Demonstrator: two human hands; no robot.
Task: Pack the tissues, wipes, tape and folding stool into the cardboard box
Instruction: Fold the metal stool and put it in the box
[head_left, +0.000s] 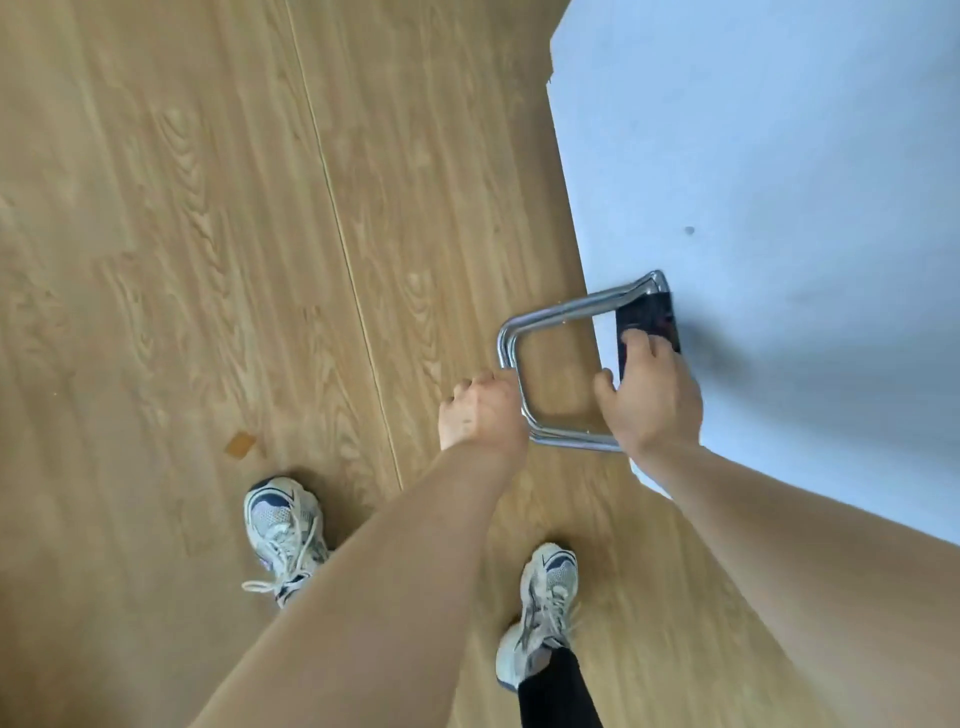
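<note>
The folding stool (566, 312) is folded flat, a chrome tube frame with a dark fabric seat, and I hold it in the air above the wooden floor next to a white wall. My left hand (480, 410) is closed around the frame's left tube. My right hand (649, 395) grips the dark seat end at the frame's right side. The cardboard box, tissues, wipes and tape are out of view.
A white wall (779, 208) fills the right side. The wooden floor (208, 260) spreads to the left, with a small brown scrap (240, 445) lying on it. My two sneakers (283, 535) stand on the floor below my arms.
</note>
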